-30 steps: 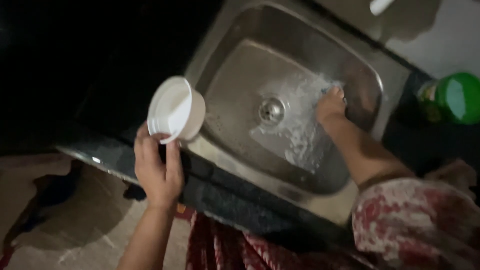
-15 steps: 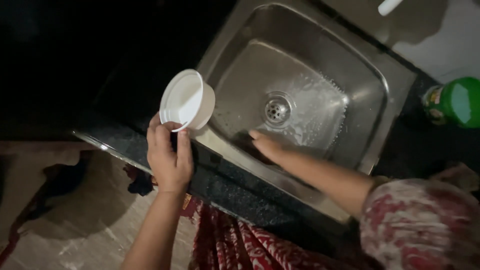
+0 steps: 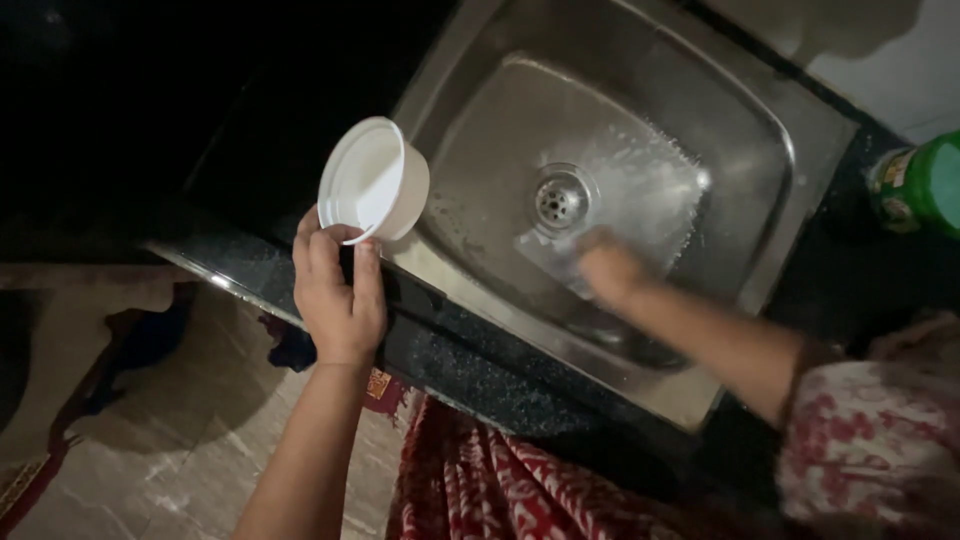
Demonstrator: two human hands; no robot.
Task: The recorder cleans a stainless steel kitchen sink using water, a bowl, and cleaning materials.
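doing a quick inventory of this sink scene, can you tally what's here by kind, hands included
hands: 2, the left hand gripping the white bowl and the right hand blurred, down in the sink
white bowl: 1
steel sink: 1
sink drain: 1
green bottle: 1, at the right edge on the dark counter
dark counter: 1
total: 7

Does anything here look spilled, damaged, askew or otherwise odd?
Nothing stands out as wrong. The left hand holds a white bowl tilted on its side over the sink's edge. The right hand, blurred, is down in the wet basin near the drain. A green bottle lies on the counter.
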